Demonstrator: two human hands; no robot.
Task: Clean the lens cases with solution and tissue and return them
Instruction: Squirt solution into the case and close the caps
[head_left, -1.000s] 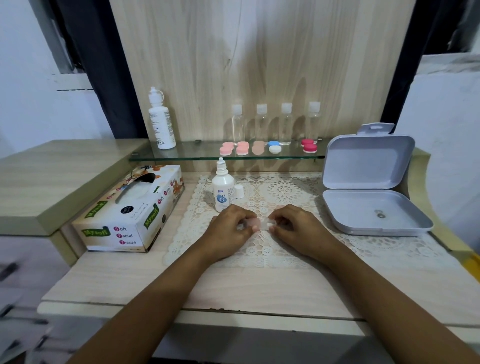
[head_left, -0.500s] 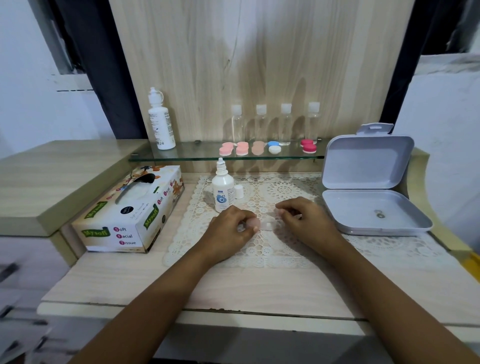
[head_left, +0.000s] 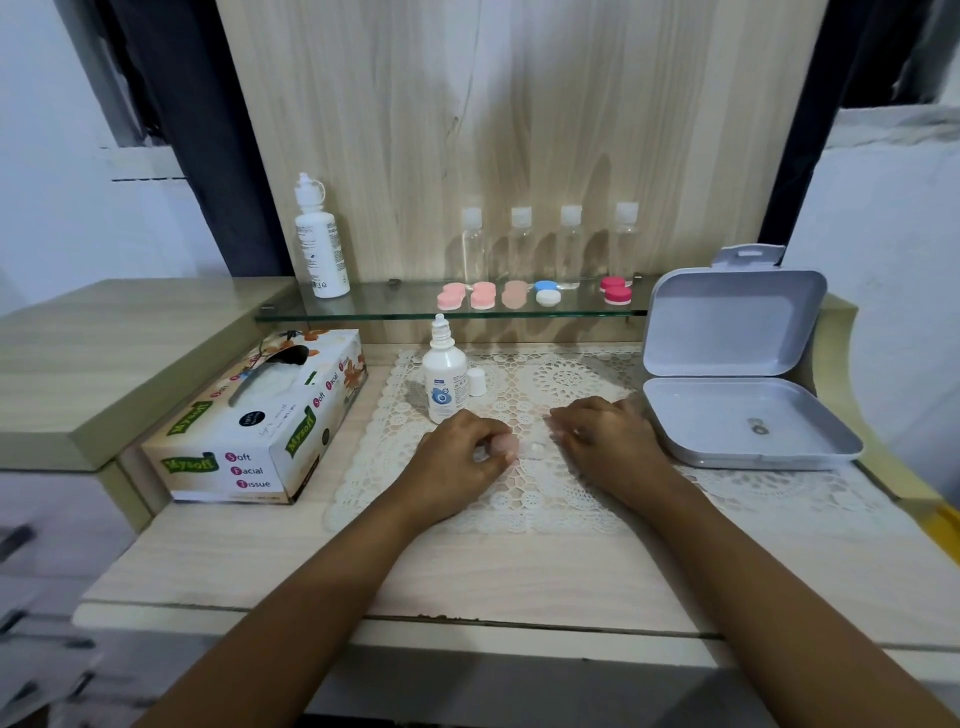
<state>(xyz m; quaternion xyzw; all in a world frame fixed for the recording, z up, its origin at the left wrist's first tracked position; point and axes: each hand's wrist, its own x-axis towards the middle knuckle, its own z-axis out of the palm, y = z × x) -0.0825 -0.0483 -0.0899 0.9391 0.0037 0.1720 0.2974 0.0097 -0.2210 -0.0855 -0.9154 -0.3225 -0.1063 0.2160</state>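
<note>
Lens case: a small pale lens case (head_left: 519, 448) lies on the lace mat (head_left: 545, 499) between the two hands, its clear right end uncovered.
Left hand: the left hand (head_left: 462, 454) has its fingers curled and pinches the left end of the lens case.
Right hand: the right hand (head_left: 610, 441) rests on the mat just right of the case, apart from it, fingers bent down and blurred; whether they hold anything I cannot tell.
Solution: the solution bottle (head_left: 443, 384) stands upright and uncapped behind the left hand, its white cap (head_left: 476, 382) beside it.
Tissue: the tissue box (head_left: 249, 431) sits left of the mat.
Right side: an open grey box (head_left: 743, 415).
Glass shelf (head_left: 374, 306): pink, blue-white and red cases (head_left: 615, 291), four clear bottles (head_left: 571, 244), one white bottle (head_left: 319, 244).
</note>
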